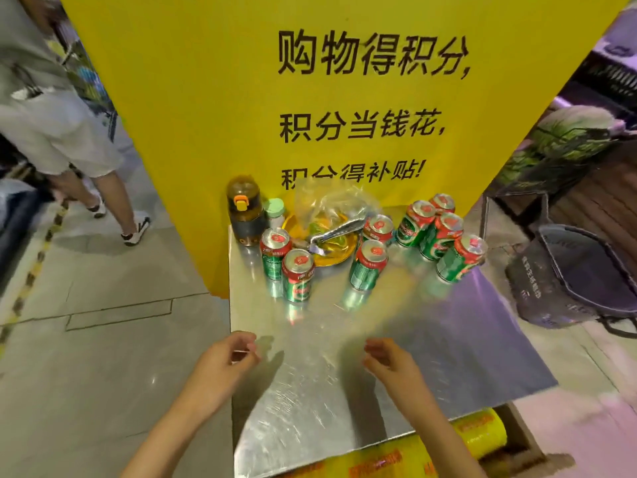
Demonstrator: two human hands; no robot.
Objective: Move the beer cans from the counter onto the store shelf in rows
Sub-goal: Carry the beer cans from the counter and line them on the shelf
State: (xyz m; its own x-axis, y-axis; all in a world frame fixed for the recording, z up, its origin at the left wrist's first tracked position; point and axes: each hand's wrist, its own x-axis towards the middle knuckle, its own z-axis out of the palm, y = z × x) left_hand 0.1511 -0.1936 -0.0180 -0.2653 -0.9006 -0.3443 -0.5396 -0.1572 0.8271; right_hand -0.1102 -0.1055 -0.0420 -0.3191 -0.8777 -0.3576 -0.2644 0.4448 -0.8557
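Note:
Several green beer cans with red tops stand on the shiny metal counter [396, 339]. Two cans [298, 276] stand at the left, two more [368, 265] in the middle, and a cluster of several [441, 236] at the right. My left hand [229, 360] hovers over the counter's near left edge with fingers loosely curled and nothing in it. My right hand [389, 360] hovers over the near middle of the counter, also loosely curled and holding nothing. Both hands are well short of the cans. No shelf is in view.
A yellow sign board [241, 98] stands behind the counter. A brown bottle [244, 210], a small green-lidded jar [274, 210] and a yellow dish with tongs and a plastic bag [331, 232] sit among the cans. A person's legs [103, 201] are at the left, a dark basket [586, 281] at the right.

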